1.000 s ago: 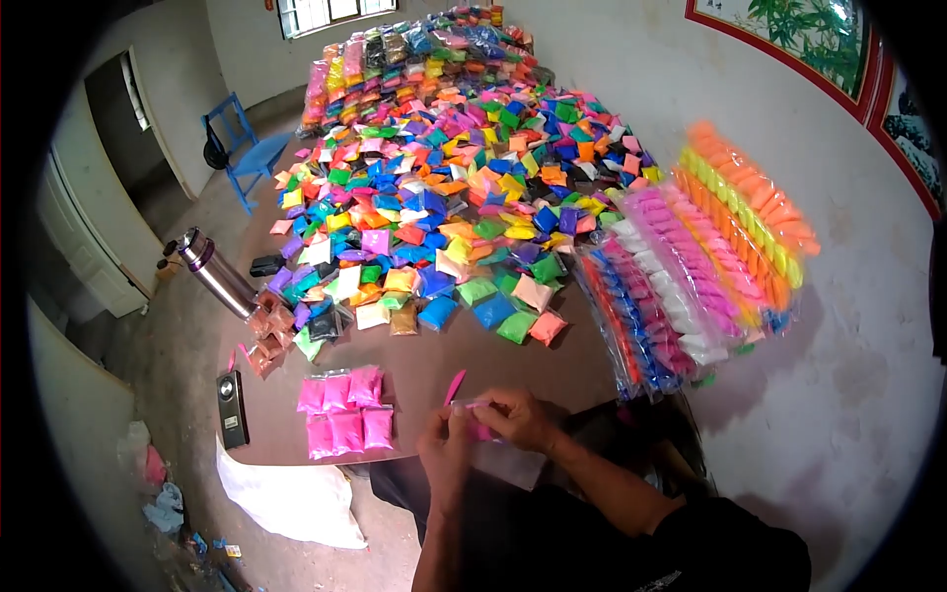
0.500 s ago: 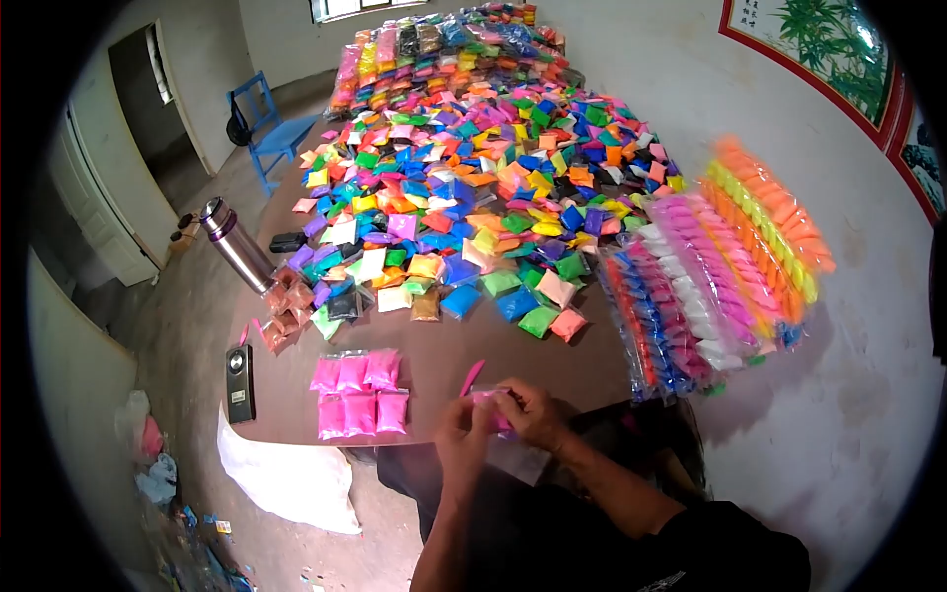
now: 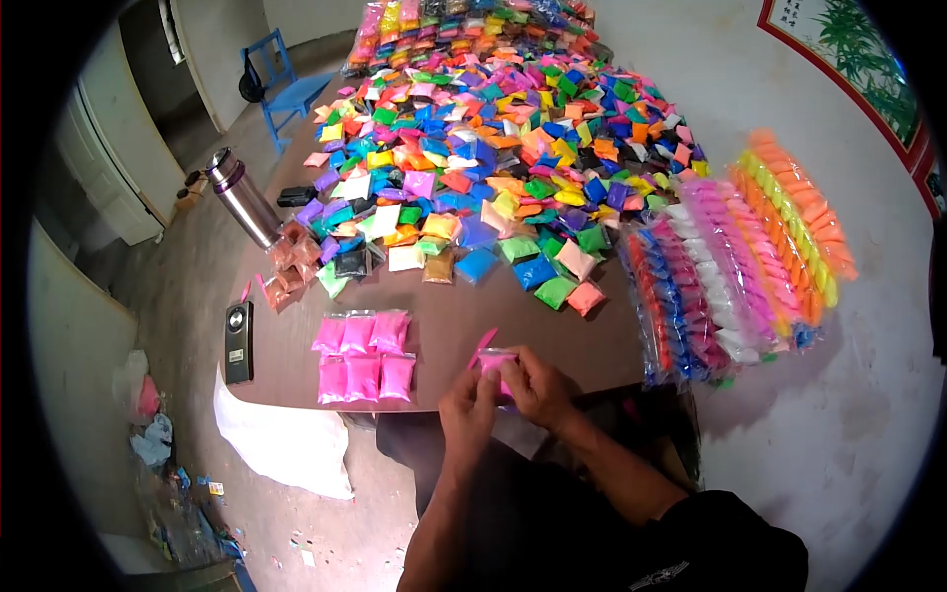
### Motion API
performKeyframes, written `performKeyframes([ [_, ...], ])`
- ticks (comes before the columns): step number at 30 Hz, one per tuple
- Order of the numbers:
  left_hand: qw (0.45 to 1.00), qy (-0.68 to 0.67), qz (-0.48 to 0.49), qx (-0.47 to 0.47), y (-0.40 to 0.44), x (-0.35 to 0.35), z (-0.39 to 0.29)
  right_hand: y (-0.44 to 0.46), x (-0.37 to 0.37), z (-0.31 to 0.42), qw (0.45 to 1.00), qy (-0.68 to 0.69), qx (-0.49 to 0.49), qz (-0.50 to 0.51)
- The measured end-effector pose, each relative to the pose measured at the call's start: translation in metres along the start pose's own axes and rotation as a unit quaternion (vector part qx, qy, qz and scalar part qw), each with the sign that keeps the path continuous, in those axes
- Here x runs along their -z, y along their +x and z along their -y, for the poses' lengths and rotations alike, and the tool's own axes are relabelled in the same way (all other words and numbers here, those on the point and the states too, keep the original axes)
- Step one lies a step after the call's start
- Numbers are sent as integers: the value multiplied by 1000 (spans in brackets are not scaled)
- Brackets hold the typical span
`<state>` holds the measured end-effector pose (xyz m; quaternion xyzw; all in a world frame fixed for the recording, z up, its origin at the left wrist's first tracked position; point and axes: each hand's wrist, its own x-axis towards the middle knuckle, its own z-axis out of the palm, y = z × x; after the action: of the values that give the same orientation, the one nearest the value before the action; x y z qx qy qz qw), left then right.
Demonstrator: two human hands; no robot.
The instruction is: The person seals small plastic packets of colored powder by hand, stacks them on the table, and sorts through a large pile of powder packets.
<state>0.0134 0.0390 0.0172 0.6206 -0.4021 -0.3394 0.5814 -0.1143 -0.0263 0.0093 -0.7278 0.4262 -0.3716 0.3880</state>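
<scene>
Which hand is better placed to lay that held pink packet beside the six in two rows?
Probably the left hand. Both it and the right hand hold the pink packet, but the left is nearer the six pink packets, which lie to its left on the table.

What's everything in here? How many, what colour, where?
Table: one, brown, centre
Held packet: one, pink, lower centre
Arranged packets: six, pink, near edge
Loose packets: countless, multicoloured, across table
Stuffed bags: several, multicoloured, far end
Long packs: several, multicoloured, right side
Flask: one, silver, left
Brown packets: several, reddish, by flask
Case: one, black, beside flask
Device: one, black, near left corner
Slim pieces: several, pink, by held packet and device
Chair: one, blue, far left
Door: one, white, far left
Sheet: one, white, below edge
Litter: several, mixed colours, floor lower left
Framed pictures: two, red frames, upper right
Left hand: one, bare, holding packet
Right hand: one, bare, holding packet
Sleeve: one, black, lower right
</scene>
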Motion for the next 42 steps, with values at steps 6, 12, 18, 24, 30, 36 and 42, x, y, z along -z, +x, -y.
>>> performKeyframes([
  [6,999,36,20,-14,3,-3,7,0,0,-17,997,69,-9,-17],
  [12,1000,0,26,8,2,-6,-7,3,6,-14,992,113,-31,-57],
  [18,999,11,45,13,7,0,15,3,8,-7,995,93,-14,-14],
  [24,999,21,24,-11,3,0,16,4,12,-4,980,186,-62,30],
  [30,999,14,20,-22,3,-4,6,6,6,-18,967,249,-49,17],
  [36,1000,-2,23,-19,3,-4,13,7,4,-17,968,249,-8,12],
  [42,994,91,18,-62,0,2,11,7,9,-32,981,187,10,51],
])
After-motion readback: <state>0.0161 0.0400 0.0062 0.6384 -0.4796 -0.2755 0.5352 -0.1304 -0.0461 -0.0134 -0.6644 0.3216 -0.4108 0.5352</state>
